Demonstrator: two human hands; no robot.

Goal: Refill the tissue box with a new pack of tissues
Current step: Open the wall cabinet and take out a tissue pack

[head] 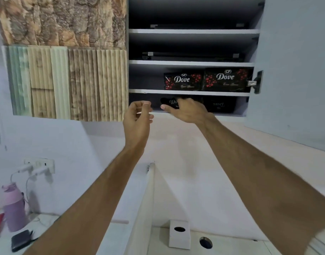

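Black Dove tissue packs lie in an open wall cabinet. Two packs [206, 80] sit side by side on the third shelf. On the bottom shelf are two more, a dim one at the right [220, 104] and a left pack [169, 103]. My right hand [187, 111] is raised onto that left pack, fingers over its top and thumb under its front edge. My left hand [137, 116] hovers just left of it, at the cabinet's lower left corner, fingers loosely curled and holding nothing. A white box with an oval hole [179, 234] stands far below.
The cabinet door [294, 70] hangs open at the right, with its hinge beside the third shelf. Textured wall panels [66, 80] are mounted to the left. Below left, a counter holds a purple flask [14, 208], a black wallet [21, 240] and plugged-in chargers [38, 168].
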